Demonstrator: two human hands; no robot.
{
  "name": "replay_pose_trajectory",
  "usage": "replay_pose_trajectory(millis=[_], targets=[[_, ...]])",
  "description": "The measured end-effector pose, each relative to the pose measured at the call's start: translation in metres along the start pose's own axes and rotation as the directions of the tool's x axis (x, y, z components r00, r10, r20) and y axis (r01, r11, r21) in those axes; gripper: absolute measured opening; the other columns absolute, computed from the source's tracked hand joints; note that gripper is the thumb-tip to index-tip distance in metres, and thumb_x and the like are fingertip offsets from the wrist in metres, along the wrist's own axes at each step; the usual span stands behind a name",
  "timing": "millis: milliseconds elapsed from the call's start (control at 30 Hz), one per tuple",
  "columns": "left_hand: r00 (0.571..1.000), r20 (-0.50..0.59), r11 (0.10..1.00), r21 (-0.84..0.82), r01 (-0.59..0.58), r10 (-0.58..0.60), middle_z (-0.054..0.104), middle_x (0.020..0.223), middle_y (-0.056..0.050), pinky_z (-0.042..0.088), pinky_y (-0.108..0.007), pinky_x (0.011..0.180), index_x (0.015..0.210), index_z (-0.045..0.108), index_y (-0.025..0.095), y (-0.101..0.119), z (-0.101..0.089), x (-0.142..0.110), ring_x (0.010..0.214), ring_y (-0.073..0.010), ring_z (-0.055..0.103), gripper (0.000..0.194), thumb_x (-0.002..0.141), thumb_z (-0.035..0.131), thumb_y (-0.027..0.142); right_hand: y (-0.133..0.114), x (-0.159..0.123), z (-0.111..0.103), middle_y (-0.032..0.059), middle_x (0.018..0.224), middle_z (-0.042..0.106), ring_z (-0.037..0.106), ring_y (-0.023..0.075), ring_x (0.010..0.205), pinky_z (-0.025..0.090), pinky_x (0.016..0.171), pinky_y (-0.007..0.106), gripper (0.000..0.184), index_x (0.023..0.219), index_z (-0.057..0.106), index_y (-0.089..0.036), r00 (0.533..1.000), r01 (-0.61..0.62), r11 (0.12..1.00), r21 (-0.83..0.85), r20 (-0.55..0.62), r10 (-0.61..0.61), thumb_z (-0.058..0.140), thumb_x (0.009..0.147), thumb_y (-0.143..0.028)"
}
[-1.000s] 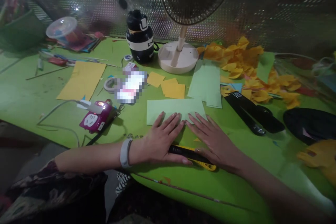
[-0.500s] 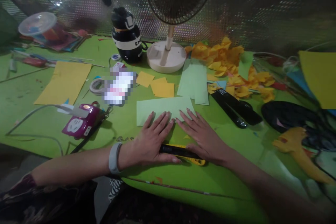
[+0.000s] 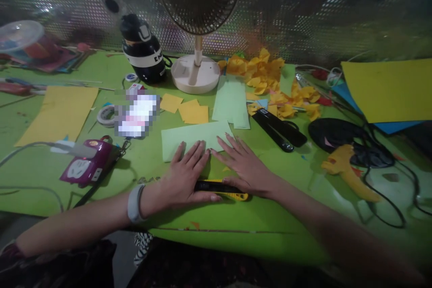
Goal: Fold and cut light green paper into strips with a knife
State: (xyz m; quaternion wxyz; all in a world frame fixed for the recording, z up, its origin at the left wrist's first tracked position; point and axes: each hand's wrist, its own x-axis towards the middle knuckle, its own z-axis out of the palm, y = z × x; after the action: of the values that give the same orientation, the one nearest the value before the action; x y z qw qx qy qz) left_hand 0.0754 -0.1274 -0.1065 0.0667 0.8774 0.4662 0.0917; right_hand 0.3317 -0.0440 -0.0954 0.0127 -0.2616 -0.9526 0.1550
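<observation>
A pale green strip of paper point(image 3: 195, 137) lies flat on the bright green table. My left hand point(image 3: 184, 173) rests palm down with fingers spread, its fingertips on the lower edge of that paper. Beside it, my right hand point(image 3: 245, 166) is also flat and spread, fingertips on the paper's right end. Under the two palms lies a yellow and black box cutter point(image 3: 216, 186), partly covered by both hands; neither is wrapped around it. More pale green sheets point(image 3: 231, 99) and small orange paper squares point(image 3: 194, 111) sit just beyond the strip.
A fan point(image 3: 195, 74) and a dark bottle point(image 3: 143, 49) stand at the back. Orange paper petals point(image 3: 259, 72) are heaped behind. Left are a phone point(image 3: 137, 116), tape roll point(image 3: 106, 115) and purple power adapter point(image 3: 87, 162). Right are a black stapler-like tool point(image 3: 278, 129) and glue gun point(image 3: 351, 173).
The view has shifted to the right, so everything appears further left. Both hands stay spread flat in about the same place on the paper.
</observation>
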Motion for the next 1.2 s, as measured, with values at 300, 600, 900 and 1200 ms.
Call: replay_pose_trajectory(millis=[300, 600, 900, 1200], targets=[[0.992, 0.108, 0.998, 0.024, 0.063, -0.065, 0.026, 0.174, -0.022, 0.001, -0.058, 0.133, 0.171, 0.021, 0.011, -0.014, -0.021, -0.019, 0.163, -0.0352, 0.024, 0.107, 0.097, 0.020, 0.088, 0.008, -0.012, -0.012, 0.0043, 0.177, 0.015, 0.004, 0.0376, 0.165, 0.011, 0.129, 0.072, 0.077, 0.164, 0.041, -0.031, 0.989, -0.139, 0.985, -0.102, -0.058, 0.133, 0.025, 0.104, -0.076], [0.975, 0.113, 0.980, 0.074, 0.186, -0.194, 0.024, 0.175, -0.017, 0.003, -0.053, 0.134, 0.170, 0.027, 0.013, -0.033, -0.032, -0.065, 0.163, -0.0324, 0.024, 0.103, 0.098, 0.021, 0.086, 0.014, -0.014, -0.013, 0.0044, 0.176, 0.023, 0.004, 0.0352, 0.165, 0.008, 0.132, 0.067, 0.080, 0.164, 0.043, -0.028, 0.970, -0.243, 0.968, -0.066, -0.019, 0.242, 0.021, 0.104, -0.075], [0.960, 0.162, 0.973, 0.076, 0.217, -0.227, 0.020, 0.176, -0.017, 0.009, -0.050, 0.134, 0.168, 0.030, 0.007, -0.045, -0.037, -0.062, 0.165, -0.0322, 0.016, 0.104, 0.100, 0.018, 0.084, 0.005, -0.025, -0.012, 0.0106, 0.174, 0.028, 0.010, 0.0346, 0.165, 0.014, 0.133, 0.063, 0.089, 0.166, 0.040, -0.018, 0.959, -0.283, 0.958, -0.051, -0.030, 0.282, 0.016, 0.103, -0.077], [0.958, 0.192, 0.977, 0.058, 0.204, -0.211, 0.020, 0.177, -0.013, 0.009, -0.048, 0.133, 0.170, 0.027, 0.012, -0.063, -0.037, -0.060, 0.165, -0.0316, 0.014, 0.093, 0.104, 0.021, 0.077, 0.000, -0.039, -0.007, 0.0124, 0.172, 0.035, 0.017, 0.0343, 0.164, 0.019, 0.133, 0.060, 0.087, 0.163, 0.046, -0.017, 0.954, -0.297, 0.953, -0.057, -0.060, 0.293, 0.021, 0.104, -0.076]])
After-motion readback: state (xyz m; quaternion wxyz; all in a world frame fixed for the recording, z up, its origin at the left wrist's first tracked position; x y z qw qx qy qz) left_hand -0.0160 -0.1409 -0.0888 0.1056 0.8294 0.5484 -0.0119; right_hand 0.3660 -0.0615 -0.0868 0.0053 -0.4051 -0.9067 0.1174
